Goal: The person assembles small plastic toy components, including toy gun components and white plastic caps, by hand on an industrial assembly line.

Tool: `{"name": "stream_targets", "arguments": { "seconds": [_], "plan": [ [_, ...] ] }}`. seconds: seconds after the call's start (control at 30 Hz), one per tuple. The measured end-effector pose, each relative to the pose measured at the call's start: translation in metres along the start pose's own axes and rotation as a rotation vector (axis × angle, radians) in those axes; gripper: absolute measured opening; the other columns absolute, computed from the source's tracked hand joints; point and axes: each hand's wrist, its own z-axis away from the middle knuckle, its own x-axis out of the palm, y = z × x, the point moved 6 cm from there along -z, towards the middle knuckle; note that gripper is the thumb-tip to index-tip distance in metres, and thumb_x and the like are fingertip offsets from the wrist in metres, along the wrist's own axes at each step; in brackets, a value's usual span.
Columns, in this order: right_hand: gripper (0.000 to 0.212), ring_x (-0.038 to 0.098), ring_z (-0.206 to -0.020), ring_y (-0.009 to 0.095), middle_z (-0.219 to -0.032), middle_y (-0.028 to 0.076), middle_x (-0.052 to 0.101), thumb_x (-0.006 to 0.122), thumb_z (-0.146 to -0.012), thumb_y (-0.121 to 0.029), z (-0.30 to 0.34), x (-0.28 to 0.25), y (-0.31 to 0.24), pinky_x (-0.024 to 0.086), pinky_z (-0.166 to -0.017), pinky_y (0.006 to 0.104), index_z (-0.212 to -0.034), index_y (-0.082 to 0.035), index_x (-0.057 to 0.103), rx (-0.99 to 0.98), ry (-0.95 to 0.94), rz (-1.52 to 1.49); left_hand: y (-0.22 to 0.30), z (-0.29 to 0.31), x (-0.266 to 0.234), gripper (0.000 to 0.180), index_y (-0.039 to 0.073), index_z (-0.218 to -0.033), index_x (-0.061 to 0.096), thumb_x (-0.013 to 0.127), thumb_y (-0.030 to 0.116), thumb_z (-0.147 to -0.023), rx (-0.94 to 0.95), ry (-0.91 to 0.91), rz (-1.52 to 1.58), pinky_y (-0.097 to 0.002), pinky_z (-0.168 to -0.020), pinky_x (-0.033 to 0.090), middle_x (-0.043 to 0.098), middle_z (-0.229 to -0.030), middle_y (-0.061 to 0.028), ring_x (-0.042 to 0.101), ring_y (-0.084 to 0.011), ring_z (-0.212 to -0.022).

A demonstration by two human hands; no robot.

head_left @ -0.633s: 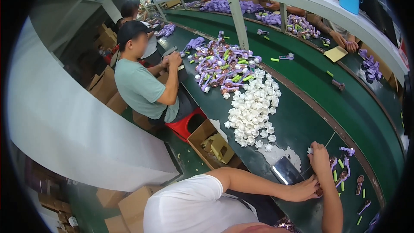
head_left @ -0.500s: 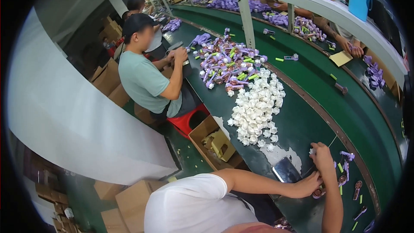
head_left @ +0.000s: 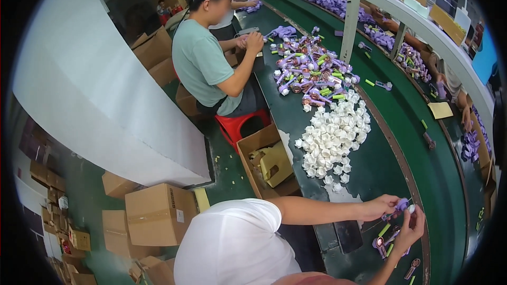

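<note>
Two bare hands are working close together: the left hand (head_left: 384, 207) is pinching one purple plastic piece (head_left: 402, 203) between its fingers, and the right hand (head_left: 412, 228) is holding one white flower-shaped cap (head_left: 411, 208) at its fingertips. The purple piece is sitting at the left fingertips, its rounded end pointing toward the right hand and lying just beside the cap; whether they are touching is too small to tell. Its long axis seems to be running from the left palm side outward to the right, partly covered by the fingers.

Just below the grip, at least three lime-green sticks (head_left: 384, 229) and at least two copper-and-purple round-headed pieces (head_left: 378, 243) are lying on the dark green tabletop (head_left: 369, 174). One dark flat rectangular slab (head_left: 348, 236) is resting below and left of the left hand. Beyond the grip, dozens of white flower-shaped caps (head_left: 335, 134) are forming a pile, with a mixed purple heap (head_left: 317, 71) adjoining it farther off. Well left of the grip, one open brown cardboard box (head_left: 268, 136) is standing near one red plastic stool (head_left: 231, 126), where one person in a pale green shirt (head_left: 203, 58) is sitting.
</note>
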Motion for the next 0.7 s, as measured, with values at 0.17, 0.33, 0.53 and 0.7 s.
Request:
{"name": "stream_targets", "arguments": {
  "seconds": [0.17,0.33,0.53,0.7],
  "plan": [
    [0.028,0.063,-0.082,0.022,-0.105,0.014,0.063,0.07,-0.083,0.004,0.001,0.02,-0.046,0.052,-0.065,0.0305,-0.111,0.003,0.065,-0.232,0.012,0.114,0.031,0.008,0.009,0.026,0.003,-0.121,0.058,0.049,0.02,-0.103,0.131,0.043,-0.116,-0.0232,-0.069,0.044,0.061,-0.1,0.0011,0.053,-0.0054,-0.085],
    [0.029,0.063,-0.081,0.023,-0.107,0.015,0.064,0.07,-0.083,0.003,0.01,0.021,-0.046,0.053,-0.067,0.0311,-0.112,0.004,0.064,-0.228,0.102,0.188,0.039,0.017,0.0,0.027,0.003,-0.11,0.06,0.048,0.027,-0.105,0.21,0.153,-0.087,-0.0194,-0.058,0.042,0.061,-0.092,0.0005,0.05,-0.0035,-0.072],
    [0.032,0.064,-0.083,0.023,-0.109,0.016,0.063,0.07,-0.084,0.004,0.012,0.033,-0.058,0.054,-0.069,0.0321,-0.115,0.004,0.064,-0.273,0.013,0.081,0.051,0.024,0.016,0.029,0.005,-0.102,0.059,0.047,0.032,-0.105,0.162,0.029,-0.194,-0.0194,-0.055,0.041,0.058,-0.084,0.0016,0.048,-0.0036,-0.066],
    [0.03,0.064,-0.083,0.023,-0.103,0.014,0.063,0.07,-0.084,0.003,0.02,0.038,-0.059,0.055,-0.068,0.031,-0.114,0.004,0.065,-0.331,0.002,0.25,0.056,0.033,0.009,0.032,0.002,-0.1,0.06,0.048,0.031,-0.105,0.101,0.111,-0.27,-0.0204,-0.055,0.041,0.056,-0.085,0.0001,0.048,-0.004,-0.066]
  ]
}}
